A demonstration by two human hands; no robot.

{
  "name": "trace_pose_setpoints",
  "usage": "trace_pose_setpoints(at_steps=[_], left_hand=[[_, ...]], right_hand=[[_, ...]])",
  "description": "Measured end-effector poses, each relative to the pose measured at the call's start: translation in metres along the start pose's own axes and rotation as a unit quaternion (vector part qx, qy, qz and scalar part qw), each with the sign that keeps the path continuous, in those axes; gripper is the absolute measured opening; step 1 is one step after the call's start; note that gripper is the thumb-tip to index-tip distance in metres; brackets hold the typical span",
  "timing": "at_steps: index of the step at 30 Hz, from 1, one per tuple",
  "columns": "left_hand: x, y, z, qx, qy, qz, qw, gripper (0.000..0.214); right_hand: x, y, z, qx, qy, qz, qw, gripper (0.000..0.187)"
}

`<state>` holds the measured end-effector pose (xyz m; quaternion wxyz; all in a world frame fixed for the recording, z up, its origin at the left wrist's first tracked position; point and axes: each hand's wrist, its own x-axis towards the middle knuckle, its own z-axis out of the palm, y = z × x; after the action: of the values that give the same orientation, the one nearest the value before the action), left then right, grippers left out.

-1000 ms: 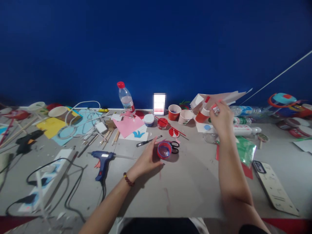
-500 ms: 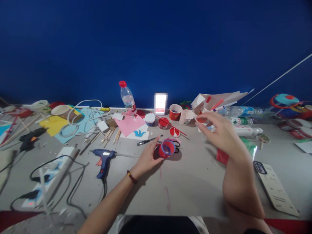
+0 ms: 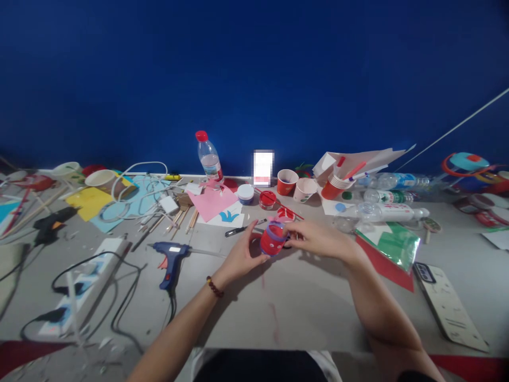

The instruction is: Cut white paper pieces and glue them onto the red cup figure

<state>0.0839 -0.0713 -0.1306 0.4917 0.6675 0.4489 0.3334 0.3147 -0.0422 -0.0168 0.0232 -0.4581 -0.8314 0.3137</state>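
Note:
My left hand (image 3: 243,255) is wrapped round the left side of a small red cup (image 3: 272,243) with purple bands at its rim and base and small pale marks on its side. The cup stands upright, tipped a little. On its right side my right hand (image 3: 314,237) grips the rim, with thumb and fingers closed there; the fingertips are partly hidden. Behind the cup lie a black pen-like cutter (image 3: 235,231), an open pot of red paint (image 3: 267,199) and a red-smeared lid (image 3: 285,213). Dark scissor handles are mostly covered by the right hand.
To the left are a blue glue gun (image 3: 172,260) and a white power strip (image 3: 85,289) with cables. Paper cups (image 3: 287,183) and a bottle with a red cap (image 3: 210,159) stand at the back. Plastic bottles (image 3: 392,212), a green packet (image 3: 392,244) and a phone (image 3: 451,307) lie right.
My right hand has come down and left from beside the stacked cups to the red cup's rim. The cup has tilted, so its outer side shows more. My left hand stays on it.

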Motion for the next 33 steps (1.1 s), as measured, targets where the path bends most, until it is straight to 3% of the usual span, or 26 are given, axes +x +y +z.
trace_pose_setpoints(at_steps=[8,12,14,17,20,28,33], left_hand=[[-0.002,0.002,0.0,-0.059,-0.002,-0.031,0.998,0.101],[-0.003,0.006,0.0,-0.073,-0.008,-0.028,0.997,0.088],[-0.002,0.005,-0.001,-0.095,0.014,-0.028,0.995,0.071],[0.003,0.002,-0.004,-0.109,0.093,-0.016,0.99,0.05],[0.006,0.001,-0.006,-0.068,0.139,-0.003,0.988,0.043],[0.004,0.0,-0.003,-0.028,0.123,-0.058,0.99,0.036],[0.004,-0.006,-0.003,0.09,0.152,0.04,0.983,0.021]], right_hand=[[0.007,0.013,-0.01,0.049,-0.032,0.012,0.998,0.021],[0.008,0.017,-0.013,0.074,-0.041,0.003,0.996,0.022],[0.008,0.019,-0.016,0.085,-0.043,0.012,0.995,0.021],[0.004,0.021,-0.022,0.116,-0.042,0.02,0.992,0.021],[0.0,0.024,-0.028,0.161,-0.038,0.011,0.986,0.021],[-0.008,0.029,-0.033,0.166,-0.004,0.002,0.986,0.025],[-0.01,0.028,-0.035,0.155,0.001,-0.001,0.988,0.025]])
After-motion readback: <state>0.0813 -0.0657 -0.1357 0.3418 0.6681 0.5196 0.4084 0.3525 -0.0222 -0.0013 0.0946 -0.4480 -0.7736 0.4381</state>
